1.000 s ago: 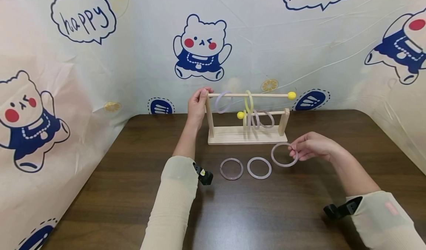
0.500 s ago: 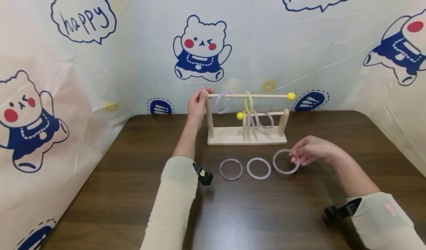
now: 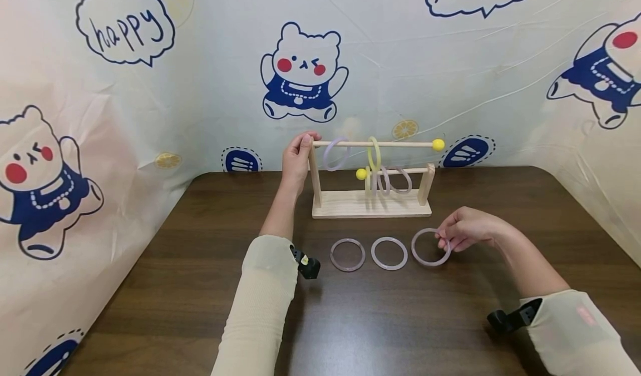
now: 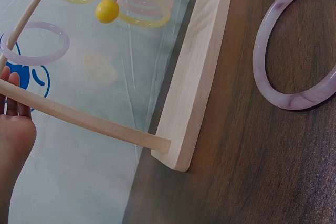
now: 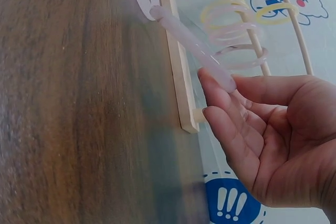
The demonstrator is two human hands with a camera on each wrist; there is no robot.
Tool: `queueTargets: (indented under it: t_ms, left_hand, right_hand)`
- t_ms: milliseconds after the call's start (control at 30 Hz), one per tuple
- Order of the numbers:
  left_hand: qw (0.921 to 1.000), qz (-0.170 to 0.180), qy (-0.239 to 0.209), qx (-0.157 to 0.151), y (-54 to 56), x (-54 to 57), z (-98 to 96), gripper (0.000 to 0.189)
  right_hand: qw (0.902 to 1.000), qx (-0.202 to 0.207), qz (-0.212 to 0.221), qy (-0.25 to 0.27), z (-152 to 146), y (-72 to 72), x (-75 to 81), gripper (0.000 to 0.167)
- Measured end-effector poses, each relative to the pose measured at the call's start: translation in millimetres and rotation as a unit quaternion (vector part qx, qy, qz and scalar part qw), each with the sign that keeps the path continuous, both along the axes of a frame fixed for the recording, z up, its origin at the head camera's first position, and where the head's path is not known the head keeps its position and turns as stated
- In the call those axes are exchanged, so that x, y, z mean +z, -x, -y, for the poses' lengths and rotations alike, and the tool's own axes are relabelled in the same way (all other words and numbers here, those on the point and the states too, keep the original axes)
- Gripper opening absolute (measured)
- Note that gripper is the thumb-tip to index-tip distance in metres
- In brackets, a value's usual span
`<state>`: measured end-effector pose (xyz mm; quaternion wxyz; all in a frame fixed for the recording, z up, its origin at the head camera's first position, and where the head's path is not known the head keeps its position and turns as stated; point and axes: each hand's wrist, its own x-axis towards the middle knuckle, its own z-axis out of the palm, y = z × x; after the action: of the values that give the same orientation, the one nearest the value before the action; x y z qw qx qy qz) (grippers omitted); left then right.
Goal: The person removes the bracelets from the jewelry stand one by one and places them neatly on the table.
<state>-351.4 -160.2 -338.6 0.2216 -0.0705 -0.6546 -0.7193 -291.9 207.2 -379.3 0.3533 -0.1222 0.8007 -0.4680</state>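
My left hand (image 3: 296,162) grips the top of the left post of a wooden bangle rack (image 3: 340,206), thumb in front and fingers behind. In the left wrist view that post (image 4: 84,121) runs down to the base. Low over the table at front right, my right hand (image 3: 472,228) pinches a pale purple bangle (image 3: 414,249) between thumb and fingertips. The right wrist view has this bangle (image 5: 194,45) nearly edge-on, slanting away from the fingers. Left of it lie a whitish bangle (image 3: 374,255) and a marbled purple bangle (image 3: 333,256), flat in a row.
A lilac bangle (image 3: 326,158) and a yellow bangle (image 3: 379,156) hang on the upper rod (image 3: 405,144), which ends in a yellow ball (image 3: 438,145). Several bangles hang on the lower rod, with another yellow ball (image 3: 361,174). Behind the table (image 3: 200,292) hangs a printed cloth (image 3: 215,87).
My right hand has come down and slightly toward me with the pale purple bangle, into line with the two lying bangles. The left hand has stayed on the post.
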Motion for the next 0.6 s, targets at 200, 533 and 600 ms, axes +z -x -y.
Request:
queueTargets:
  t_ms: [200, 533, 600]
  left_hand:
    - [1.0000, 0.006, 0.006, 0.001, 0.0, 1.2, 0.7, 0.034]
    - [0.9999, -0.004, 0.007, 0.009, -0.2, -0.5, -1.1, 0.037]
    - [0.9999, -0.004, 0.008, 0.011, -0.3, -0.8, -1.2, 0.036]
  right_hand:
    - [0.9999, 0.001, -0.003, -0.009, 0.8, 0.0, -0.4, 0.025]
    - [0.9996, -0.006, 0.003, -0.026, 1.6, -0.1, -5.2, 0.022]
    - [0.9994, -0.006, 0.000, -0.034, 1.8, -0.3, -5.3, 0.022]
